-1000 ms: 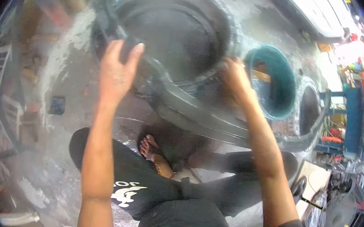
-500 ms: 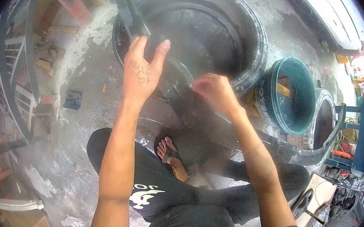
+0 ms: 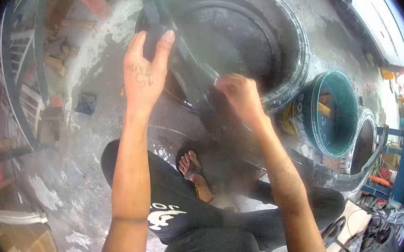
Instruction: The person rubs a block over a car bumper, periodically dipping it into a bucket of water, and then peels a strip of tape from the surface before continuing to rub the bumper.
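A long black curved piece (image 3: 191, 68), which looks like a car bumper, stretches from the top of the view down across to the right. My left hand (image 3: 143, 75) grips its upper part, thumb on one side and fingers on the other. On the near edge of the bumper, further down, my right hand (image 3: 240, 93) is closed with fingers curled in. Whatever is in those fingers, if anything, is hidden. Behind the bumper lies a wide round black tub (image 3: 291, 93), its inside dark.
A teal bucket (image 3: 334, 113) stands right of the tub, beside another round container (image 3: 365, 138). Metal frames (image 3: 36, 59) lean at the left. A white panel (image 3: 380, 26) lies at the upper right. My sandaled foot (image 3: 190, 166) is on the stained floor.
My left hand has shifted left along with the bumper's upper part. My right hand stays closed at the bumper's edge, slightly further right. The whole view has shifted a little.
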Tool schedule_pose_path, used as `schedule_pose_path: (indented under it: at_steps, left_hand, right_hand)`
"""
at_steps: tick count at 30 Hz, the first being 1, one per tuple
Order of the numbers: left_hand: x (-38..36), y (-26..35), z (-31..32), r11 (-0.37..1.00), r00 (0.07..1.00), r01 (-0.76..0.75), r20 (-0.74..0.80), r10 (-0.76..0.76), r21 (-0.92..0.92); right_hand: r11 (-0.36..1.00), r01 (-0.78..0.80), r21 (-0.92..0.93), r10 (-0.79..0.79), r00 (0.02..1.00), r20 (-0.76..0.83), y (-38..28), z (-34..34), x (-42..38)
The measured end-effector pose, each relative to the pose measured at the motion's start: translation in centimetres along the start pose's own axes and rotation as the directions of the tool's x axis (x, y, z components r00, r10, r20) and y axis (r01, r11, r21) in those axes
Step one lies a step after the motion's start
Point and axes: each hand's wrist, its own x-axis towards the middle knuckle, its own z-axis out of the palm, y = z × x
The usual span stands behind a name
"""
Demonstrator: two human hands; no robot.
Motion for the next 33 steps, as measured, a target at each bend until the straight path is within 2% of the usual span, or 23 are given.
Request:
schedule_pose_path:
  at_steps: [3, 5, 6, 7, 9, 10, 11, 13, 15, 16, 17, 19, 21, 23, 25, 26, 27, 29, 31, 33]
  left_hand:
    - [0.0, 0.6, 0.5, 0.996, 1.000, -0.029, -0.001, 0.029, 0.085]
    - [-0.3, 1.9, 0.6, 1.000, 1.000, -0.023, 0.020, 0.023, 0.009]
    - [0.1, 1.6, 0.3, 0.998, 0.995, 0.007, 0.100, 0.000, -0.068]
    - [0.2, 1.1, 0.4, 0.998, 0.994, 0.008, 0.106, -0.001, -0.058]
    - [-0.1, 0.1, 0.8, 1.000, 0.999, -0.024, -0.023, 0.024, 0.015]
    - [-0.6, 0.9, 0.7, 0.998, 0.998, -0.018, -0.065, 0.022, 0.061]
    - [-0.6, 0.7, 0.4, 0.998, 0.996, -0.004, -0.083, 0.009, 0.056]
    - [-0.2, 0.0, 0.1, 1.000, 0.999, -0.008, 0.040, 0.008, 0.012]
    - [-0.1, -1.2, 0.0, 1.000, 1.000, 0.023, 0.011, -0.023, -0.014]
    - [0.1, 0.1, 0.0, 0.998, 0.999, 0.049, -0.017, -0.050, -0.044]
    - [0.1, 1.5, -1.0, 0.960, 0.973, 0.199, 0.153, -0.170, -0.199]
    - [0.4, 0.0, -0.5, 0.995, 0.994, 0.081, -0.066, -0.085, -0.062]
    - [0.4, -1.1, -0.6, 0.992, 0.989, 0.084, -0.111, -0.094, -0.089]
    - [0.7, -0.7, -1.2, 0.991, 0.983, 0.085, -0.154, -0.101, -0.107]
    - [0.8, 0.4, -1.8, 0.841, 0.947, 0.173, -0.148, -0.285, -0.512]
    - [0.9, 1.0, -2.3, 0.789, 0.960, 0.100, -0.150, -0.237, -0.606]
    - [1.0, 1.1, -2.9, 0.804, 0.962, 0.095, -0.153, -0.225, -0.587]
    - [1.5, 0.9, -3.8, 0.633, 0.926, 0.057, -0.196, -0.322, -0.772]
    - [1.8, 0.7, -3.9, 0.619, 0.926, 0.052, -0.195, -0.324, -0.784]
    - [1.6, 0.6, -3.4, 0.650, 0.930, 0.085, -0.174, -0.323, -0.755]
  right_hand:
    - [0.999, -0.039, 0.019, 0.041, 0.997, -0.065, -0.3, 1.7, 1.6]
    - [0.993, -0.110, 0.039, 0.113, 0.989, -0.092, 0.4, 3.4, 4.9]
    - [0.997, -0.078, 0.009, 0.078, 0.992, -0.103, 0.6, 3.8, 5.8]
    - [0.996, -0.083, 0.019, 0.085, 0.991, -0.106, 0.7, 4.0, 5.4]
    - [0.999, 0.041, 0.035, -0.039, 0.997, -0.060, 1.3, 2.8, 4.0]
    - [0.996, 0.038, -0.084, -0.038, 0.999, 0.008, 1.4, 1.5, 2.1]
    - [0.995, 0.035, -0.096, -0.031, 0.999, 0.034, 1.0, 0.1, -0.1]
    - [0.994, 0.037, -0.107, -0.029, 0.997, 0.068, 0.0, -1.8, -3.3]
    - [0.995, 0.017, -0.103, -0.013, 0.999, 0.035, -1.0, -3.0, -5.4]
    - [0.994, 0.010, -0.109, -0.008, 1.000, 0.016, -1.0, -3.0, -5.2]
    - [0.996, -0.005, -0.094, 0.008, 1.000, 0.028, -1.0, -2.8, -4.7]
    - [1.000, -0.026, -0.016, 0.026, 0.999, 0.036, -0.9, -1.6, -2.7]
    - [1.000, 0.001, -0.005, -0.001, 0.997, 0.072, -1.0, -0.4, 0.4]
    - [0.999, 0.029, -0.030, -0.027, 0.999, 0.041, -1.1, 1.6, 3.9]
    - [0.998, 0.036, -0.044, -0.036, 0.999, 0.004, -0.8, 3.0, 6.4]
    - [0.999, 0.035, -0.004, -0.035, 0.997, -0.075, -0.6, 3.7, 7.6]
    - [0.999, 0.037, 0.039, -0.031, 0.987, -0.155, -0.7, 4.5, 8.7]
    - [0.994, -0.088, 0.059, 0.096, 0.982, -0.160, -0.4, 4.9, 10.0]
    - [0.973, -0.194, 0.124, 0.212, 0.966, -0.151, -0.1, 5.1, 10.8]
    - [0.966, -0.223, 0.132, 0.240, 0.963, -0.125, 0.4, 5.9, 10.7]
